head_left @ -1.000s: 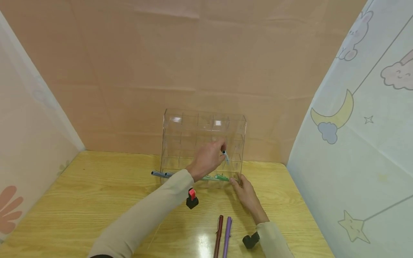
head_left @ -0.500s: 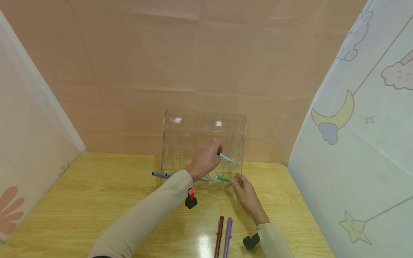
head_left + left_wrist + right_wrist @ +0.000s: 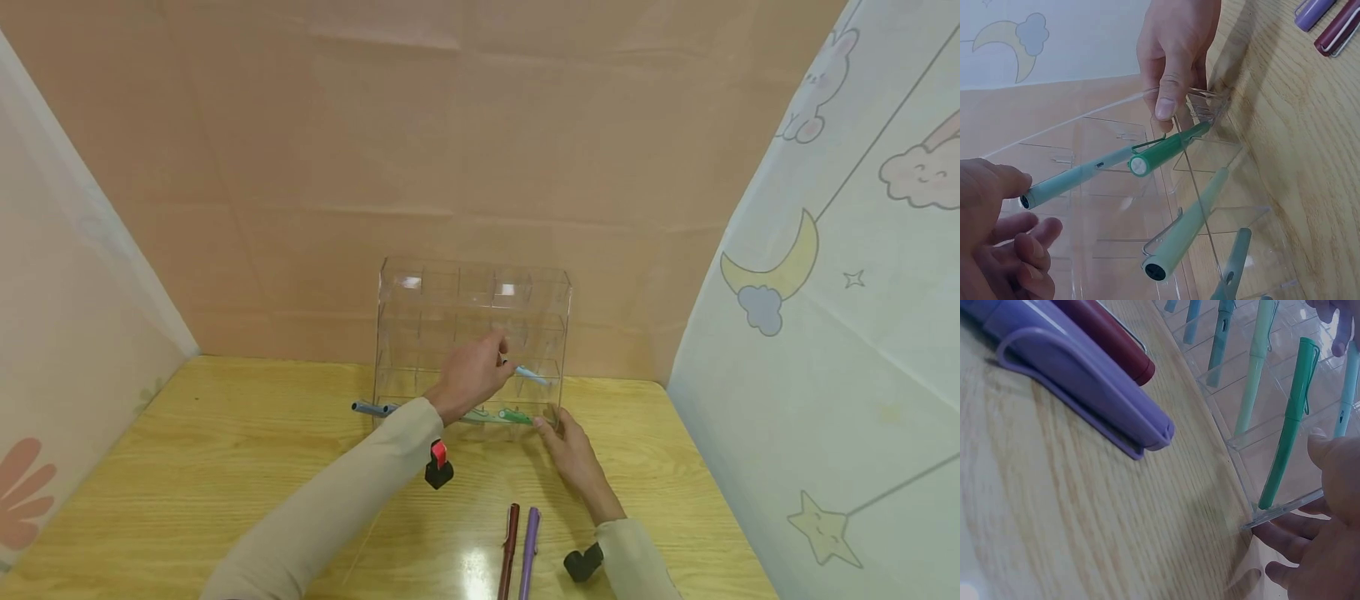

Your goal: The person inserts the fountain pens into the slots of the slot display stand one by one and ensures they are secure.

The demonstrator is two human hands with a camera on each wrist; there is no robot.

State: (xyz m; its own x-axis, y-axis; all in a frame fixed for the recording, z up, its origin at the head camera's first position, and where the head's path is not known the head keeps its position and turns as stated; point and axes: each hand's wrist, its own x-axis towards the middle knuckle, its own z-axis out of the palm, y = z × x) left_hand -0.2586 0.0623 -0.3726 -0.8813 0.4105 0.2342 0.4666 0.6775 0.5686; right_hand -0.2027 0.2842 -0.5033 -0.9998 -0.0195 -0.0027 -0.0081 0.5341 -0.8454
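Note:
A clear acrylic pen rack (image 3: 474, 307) with rows of compartments stands against the back wall. My left hand (image 3: 468, 377) reaches to its right side, thumb touching the cap end of a light blue pen (image 3: 1079, 180); the other fingers are loosely bent, apart from the pen. That pen slants into the second row from the bottom. Along the bottom row lean a green pen (image 3: 1160, 153), a mint pen (image 3: 1188, 228), a teal pen (image 3: 1219, 347) and blue pens (image 3: 367, 407), partly behind the left sleeve. My right hand (image 3: 576, 462) grips the rack's lower right edge, thumb in front, fingers behind.
Closer to me on the wooden table (image 3: 225, 467) lie a dark red pen (image 3: 509, 542) and a purple pen (image 3: 529, 546), side by side. An orange-brown sheet (image 3: 300, 167) covers the back, and patterned sheets stand at both sides.
The light blue pen has gone from my left fingers' grasp to leaning in the rack at the right. My left hand has shifted slightly left and its fingers have loosened. The right hand stays put.

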